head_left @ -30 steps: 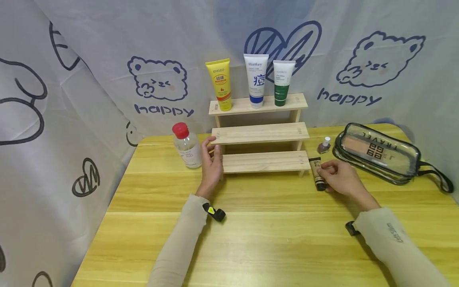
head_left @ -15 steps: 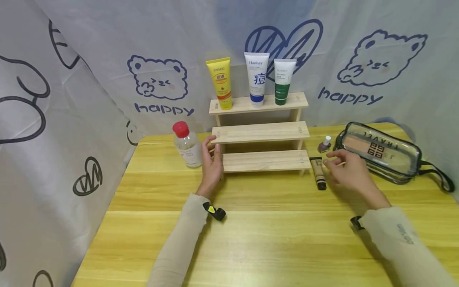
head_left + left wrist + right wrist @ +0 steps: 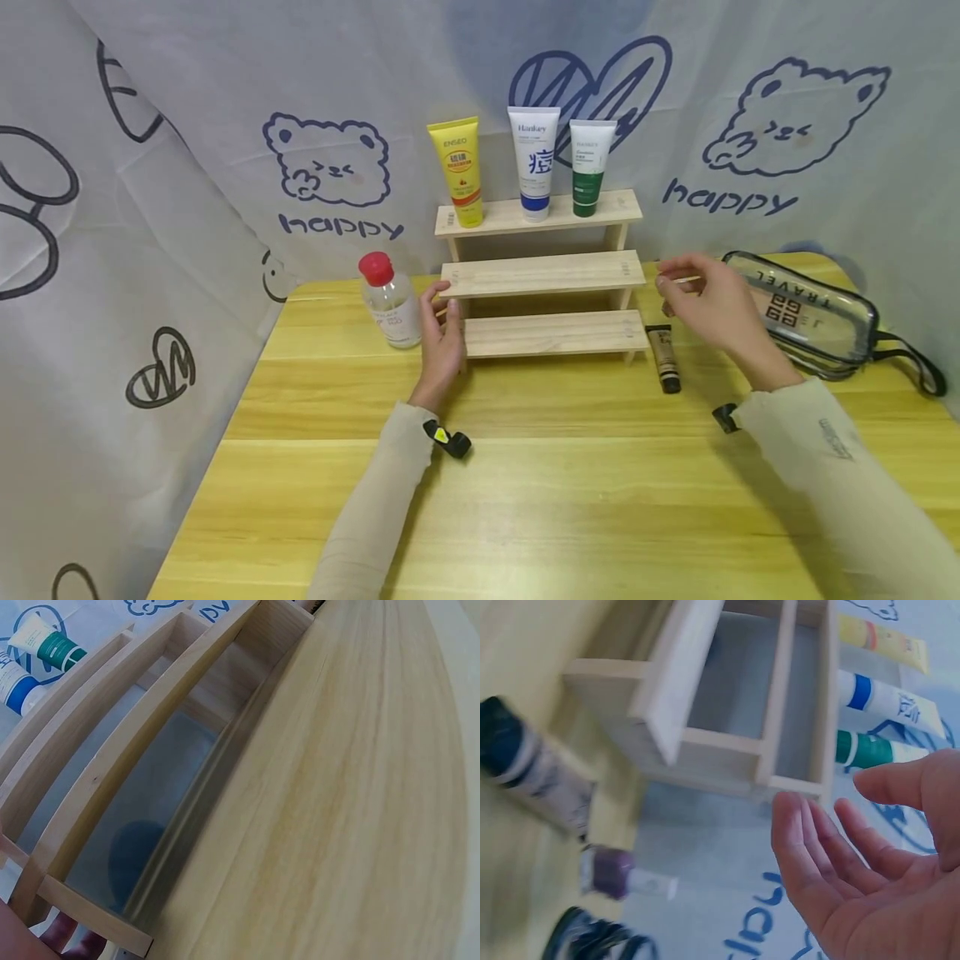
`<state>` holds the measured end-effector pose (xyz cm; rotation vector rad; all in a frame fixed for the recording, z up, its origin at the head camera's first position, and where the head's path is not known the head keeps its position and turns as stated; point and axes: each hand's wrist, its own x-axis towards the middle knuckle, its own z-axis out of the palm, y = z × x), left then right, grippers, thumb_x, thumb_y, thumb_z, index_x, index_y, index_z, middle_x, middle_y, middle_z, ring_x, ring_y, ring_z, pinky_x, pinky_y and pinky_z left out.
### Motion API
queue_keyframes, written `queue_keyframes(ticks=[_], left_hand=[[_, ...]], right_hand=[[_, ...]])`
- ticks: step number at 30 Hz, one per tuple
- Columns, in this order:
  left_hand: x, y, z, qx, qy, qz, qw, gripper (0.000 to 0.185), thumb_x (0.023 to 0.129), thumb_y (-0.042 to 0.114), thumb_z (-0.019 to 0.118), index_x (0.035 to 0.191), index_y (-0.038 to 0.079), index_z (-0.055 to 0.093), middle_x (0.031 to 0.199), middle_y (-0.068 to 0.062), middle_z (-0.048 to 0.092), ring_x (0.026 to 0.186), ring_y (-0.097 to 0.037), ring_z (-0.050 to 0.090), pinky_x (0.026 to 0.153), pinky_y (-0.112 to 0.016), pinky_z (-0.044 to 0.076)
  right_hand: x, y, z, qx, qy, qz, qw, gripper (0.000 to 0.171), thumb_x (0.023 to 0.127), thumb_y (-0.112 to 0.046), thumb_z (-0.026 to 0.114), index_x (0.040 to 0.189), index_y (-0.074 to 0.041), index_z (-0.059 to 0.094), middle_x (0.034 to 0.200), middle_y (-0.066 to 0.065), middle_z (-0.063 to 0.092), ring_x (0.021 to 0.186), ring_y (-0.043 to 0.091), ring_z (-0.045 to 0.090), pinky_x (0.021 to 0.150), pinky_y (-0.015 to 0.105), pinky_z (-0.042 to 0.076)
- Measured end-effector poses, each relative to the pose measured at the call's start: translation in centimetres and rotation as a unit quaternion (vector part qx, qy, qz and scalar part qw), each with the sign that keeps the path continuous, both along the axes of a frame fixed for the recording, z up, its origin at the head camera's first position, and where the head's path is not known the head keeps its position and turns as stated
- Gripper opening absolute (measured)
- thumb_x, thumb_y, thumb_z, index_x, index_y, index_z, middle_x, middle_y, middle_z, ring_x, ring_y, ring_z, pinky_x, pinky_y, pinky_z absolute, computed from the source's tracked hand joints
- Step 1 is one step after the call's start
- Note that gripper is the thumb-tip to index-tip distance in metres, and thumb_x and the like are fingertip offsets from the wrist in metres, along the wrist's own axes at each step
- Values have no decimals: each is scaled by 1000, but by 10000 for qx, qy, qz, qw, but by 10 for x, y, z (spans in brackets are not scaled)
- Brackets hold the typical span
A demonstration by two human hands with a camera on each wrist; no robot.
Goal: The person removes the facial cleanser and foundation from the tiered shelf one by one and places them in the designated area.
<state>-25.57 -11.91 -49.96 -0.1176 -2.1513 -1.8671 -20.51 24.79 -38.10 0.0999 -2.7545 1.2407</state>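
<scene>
the shelf (image 3: 543, 273) stands on the table (image 3: 555, 492) in front of me, three steps high, its back to the curtain (image 3: 480, 50). my left hand (image 3: 441, 337) holds its left end, fingers and thumb bent about the wood. my right hand (image 3: 708, 304) is in the air off the shelf's right end, half open, fingers loosely bent, thumb apart, holding nothing.

three tubes stand on the top step. the yellow tube (image 3: 460, 175) says "enseo", with chinese characters in an oval. the white tube (image 3: 535, 158) says "hankey" above one big blue character, with a blue band low down. the green tube (image 3: 588, 162), white in its upper half, also reads "hankey"; its small print is too fine.

just beside the right end lies a gold tube (image 3: 664, 358), black cap towards me, lettering too small to read. the polish (image 3: 609, 871) is near it, mostly hidden by my right hand in the head view. that hand also covers one end of the clear pouch (image 3: 821, 312), where "travel" reads upside down. left of the shelf stands a red-capped bottle (image 3: 392, 307), its label blurred. the curtain says "happy" under two drawn bears.
</scene>
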Motion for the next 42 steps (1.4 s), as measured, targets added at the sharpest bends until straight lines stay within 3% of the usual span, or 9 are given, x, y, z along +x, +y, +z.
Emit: queue_keyframes(ticks=[5,9,12,16,18,22,27,34,42], left_hand=[[0,-1,1,5,33,-19,10000,36,119,20,43,155,18,42,137,-16,52,116,-31,54,97,-36,45],[1,-1,1,28,31,-10,10000,37,118,19,43,155,18,42,136,-15,52,116,-30,54,97,-36,44],[1,-1,1,38,57,3,10000,37,118,18,44,155,18,43,135,-15,52,117,-32,54,98,-35,44],[0,1,1,35,89,11,10000,36,118,18,44,154,17,43,136,-16,53,119,-33,55,98,-35,45],[1,2,1,22,74,8,10000,36,118,18,44,154,17,43,137,-16,53,118,-31,55,98,-36,45],[1,2,0,-3,15,-6,10000,36,118,19,44,154,18,43,138,-16,53,117,-27,55,99,-36,45],[1,0,0,47,-4,-8,10000,36,118,21,44,155,20,43,137,-16,53,118,-29,54,100,-37,45],[1,-1,0,89,-19,3,10000,37,118,21,44,155,20,43,135,-15,53,116,-28,54,100,-37,45],[2,0,1,120,-67,-12,9999,36,118,22,44,155,20,43,134,-14,53,114,-25,54,99,-37,46]], right_hand=[[-11,-13,15,-180,234,119,9995,40,113,-24,58,148,-4,59,145,22,65,123,40,69,71,15,55],[-23,-19,22,-379,390,457,9975,45,113,-22,58,155,-5,53,152,20,60,139,41,60,97,34,58],[-33,-23,25,-518,518,557,9958,48,113,-21,60,157,-5,50,151,21,60,140,40,60,105,41,56],[-44,-27,28,-767,588,550,9938,51,112,-21,61,158,-5,48,150,21,60,138,39,60,95,17,54],[-49,-29,29,-866,643,570,9925,51,111,-20,62,158,-4,48,150,22,60,138,39,60,92,12,51],[-57,-33,34,-868,694,562,9922,52,111,-21,62,158,-4,49,152,20,60,140,37,59,107,32,55],[-70,-43,43,-838,573,419,9939,54,113,-28,56,161,-6,46,157,18,58,145,35,55,120,54,47],[-89,-55,57,-879,642,185,9939,54,115,-24,49,165,-9,38,163,17,51,152,34,48,131,53,35],[-106,-65,65,-1245,592,129,9904,56,115,-25,50,167,-10,34,166,15,48,153,30,47,131,45,35]])
